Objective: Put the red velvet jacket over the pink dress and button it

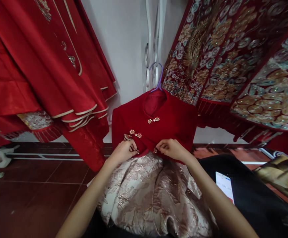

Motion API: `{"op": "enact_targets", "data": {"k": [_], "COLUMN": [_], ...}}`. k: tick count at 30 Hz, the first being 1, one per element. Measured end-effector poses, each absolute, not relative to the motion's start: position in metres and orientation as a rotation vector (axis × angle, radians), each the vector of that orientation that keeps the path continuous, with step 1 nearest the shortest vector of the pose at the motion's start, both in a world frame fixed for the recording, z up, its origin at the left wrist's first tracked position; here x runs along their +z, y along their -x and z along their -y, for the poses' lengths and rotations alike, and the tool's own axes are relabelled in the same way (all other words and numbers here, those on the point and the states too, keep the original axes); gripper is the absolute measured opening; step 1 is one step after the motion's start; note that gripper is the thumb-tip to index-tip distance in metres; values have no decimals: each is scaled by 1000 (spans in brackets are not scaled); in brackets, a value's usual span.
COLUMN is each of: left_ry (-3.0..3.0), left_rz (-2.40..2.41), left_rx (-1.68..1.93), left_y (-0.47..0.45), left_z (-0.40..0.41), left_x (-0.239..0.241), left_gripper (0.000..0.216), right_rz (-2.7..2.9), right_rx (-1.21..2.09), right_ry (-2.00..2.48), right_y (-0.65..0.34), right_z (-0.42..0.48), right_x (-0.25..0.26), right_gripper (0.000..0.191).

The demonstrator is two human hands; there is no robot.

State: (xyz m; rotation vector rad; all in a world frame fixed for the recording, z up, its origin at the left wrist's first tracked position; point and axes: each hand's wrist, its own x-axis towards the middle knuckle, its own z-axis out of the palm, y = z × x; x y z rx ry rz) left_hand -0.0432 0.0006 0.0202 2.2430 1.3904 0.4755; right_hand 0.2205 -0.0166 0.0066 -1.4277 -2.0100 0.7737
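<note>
A red velvet dress top [173, 109] with a stand collar hangs in front of me on a purple hanger [158, 86]. Jewelled flower clasps sit on it: an upper clasp [154, 120] near the collar and a middle clasp [135, 134] on the left. At the lower edge, my left hand [124, 151] pinches the red fabric by a small dark-jewelled part. Opposite it, my right hand [171, 147] pinches the other front edge beside a flower clasp half [155, 150]. Below both hands spreads a pale pink-gold brocade skirt [146, 195].
Red garments [59, 76] with cream piping hang at left, and a sequined embroidered garment [223, 62] at right. A lit phone [224, 186] lies on a black surface [255, 198]. White shoes [0, 158] stand on the tiled floor [39, 195] at left.
</note>
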Motion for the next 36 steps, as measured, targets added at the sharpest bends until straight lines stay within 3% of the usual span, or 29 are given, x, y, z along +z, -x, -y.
{"op": "enact_targets", "data": {"k": [8, 14, 19, 23, 29, 36], "left_ry": [-2428, -2416, -2470, -2529, -2462, -2159], "left_rz": [-1474, -1584, -1584, -1620, -1594, -1428], "left_rx": [262, 327, 429, 409, 510, 788], "left_y": [27, 16, 8, 3, 2, 8], "left_z": [11, 14, 20, 22, 19, 9], "left_x": [17, 13, 19, 16, 6, -5], "left_gripper": [28, 17, 10, 14, 15, 3], "right_rz": [1904, 1908, 1843, 1815, 1652, 1624], "right_rx": [946, 867, 1144, 1370, 1095, 769], "right_ry": [1397, 1481, 1414, 1120, 1077, 1216], "right_y": [-198, -188, -196, -195, -170, -163], "right_z": [13, 10, 18, 30, 25, 12], "right_x": [-15, -22, -4, 17, 0, -33], "right_gripper": [27, 21, 13, 17, 24, 15]}}
